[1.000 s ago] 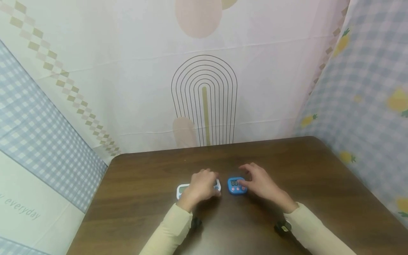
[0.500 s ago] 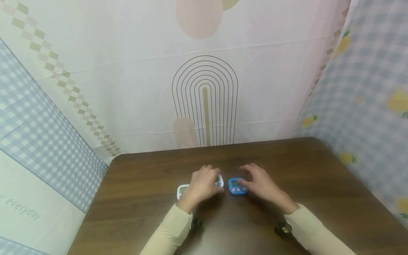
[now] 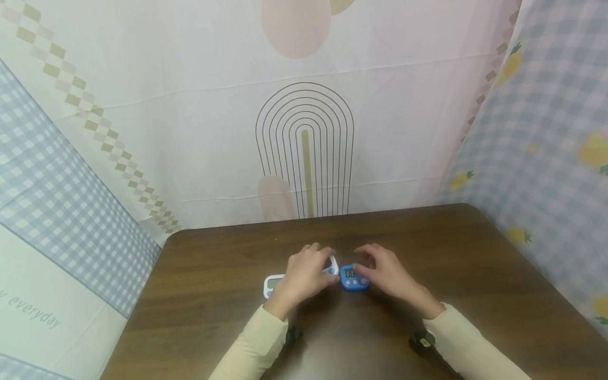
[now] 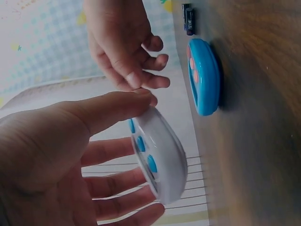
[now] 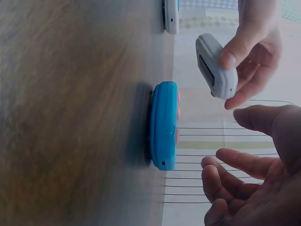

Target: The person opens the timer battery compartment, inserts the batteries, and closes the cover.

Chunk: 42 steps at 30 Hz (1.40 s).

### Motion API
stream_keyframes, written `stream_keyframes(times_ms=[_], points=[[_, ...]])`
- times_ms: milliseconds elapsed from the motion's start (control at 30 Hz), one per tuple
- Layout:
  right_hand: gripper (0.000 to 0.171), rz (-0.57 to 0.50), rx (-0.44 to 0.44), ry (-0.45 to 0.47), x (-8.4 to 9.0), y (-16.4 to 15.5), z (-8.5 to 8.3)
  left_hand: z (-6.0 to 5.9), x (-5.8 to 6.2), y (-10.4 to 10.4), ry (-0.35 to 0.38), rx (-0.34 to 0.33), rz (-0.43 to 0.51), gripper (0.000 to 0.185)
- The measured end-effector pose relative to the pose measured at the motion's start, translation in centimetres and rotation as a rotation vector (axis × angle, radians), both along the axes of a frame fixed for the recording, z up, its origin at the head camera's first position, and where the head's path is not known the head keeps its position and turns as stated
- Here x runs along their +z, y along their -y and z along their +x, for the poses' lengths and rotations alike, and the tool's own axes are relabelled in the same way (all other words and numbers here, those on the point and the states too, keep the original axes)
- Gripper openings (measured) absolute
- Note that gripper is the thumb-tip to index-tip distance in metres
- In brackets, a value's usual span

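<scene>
My left hand (image 3: 317, 268) grips a white timer with blue buttons (image 3: 331, 264), thumb on one edge and fingers behind it. The left wrist view shows this white timer (image 4: 157, 162) raised off the table and tilted. A blue timer with pink buttons (image 3: 354, 278) lies flat on the brown table (image 3: 475, 274) just to its right. Over the blue timer hovers my right hand (image 3: 372, 264), fingers loosely curled and holding nothing. In the right wrist view there is a gap between the right hand (image 5: 235, 165) and the blue timer (image 5: 164, 125).
A second white timer (image 3: 273, 284) lies on the table left of my left hand. A small black battery (image 4: 188, 19) lies beyond the blue timer. Patterned cloth hangs close behind and on both sides of the table.
My left hand has lifted the white timer off the table and moved it a little right, toward the blue timer. The right hand stays over the blue timer.
</scene>
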State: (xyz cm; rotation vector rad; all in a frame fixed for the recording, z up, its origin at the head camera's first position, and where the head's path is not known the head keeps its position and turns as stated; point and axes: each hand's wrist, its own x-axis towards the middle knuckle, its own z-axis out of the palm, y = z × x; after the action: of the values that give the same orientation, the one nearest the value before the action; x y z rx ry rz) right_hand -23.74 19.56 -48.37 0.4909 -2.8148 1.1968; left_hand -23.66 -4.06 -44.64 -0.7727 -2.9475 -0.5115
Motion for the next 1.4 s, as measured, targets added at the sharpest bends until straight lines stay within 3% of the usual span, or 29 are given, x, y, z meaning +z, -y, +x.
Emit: stream_keyframes(times_ms=[300, 567, 967, 1200, 1400], points=[[0.04, -0.138, -0.008, 0.065, 0.5, 0.2, 0.2, 0.7, 0.3, -0.8, -0.022, -0.009, 0.16, 0.055], [0.039, -0.188, -0.002, 0.097, 0.7, 0.3, 0.4, 0.9, 0.4, -1.3, 0.006, -0.005, 0.269, 0.057], [0.034, -0.259, 0.057, 0.133, 1.1, 0.3, 0.7, 1.0, 0.3, -1.7, -0.081, -0.061, 0.431, 0.055], [0.041, -0.323, 0.082, 0.262, 1.3, 0.3, 0.6, 1.0, 0.3, -1.8, -0.102, -0.082, 0.5, 0.055], [0.046, -0.355, 0.13, 0.307, 1.2, 0.2, 0.7, 1.1, 0.3, -1.9, -0.109, -0.089, 0.528, 0.055]])
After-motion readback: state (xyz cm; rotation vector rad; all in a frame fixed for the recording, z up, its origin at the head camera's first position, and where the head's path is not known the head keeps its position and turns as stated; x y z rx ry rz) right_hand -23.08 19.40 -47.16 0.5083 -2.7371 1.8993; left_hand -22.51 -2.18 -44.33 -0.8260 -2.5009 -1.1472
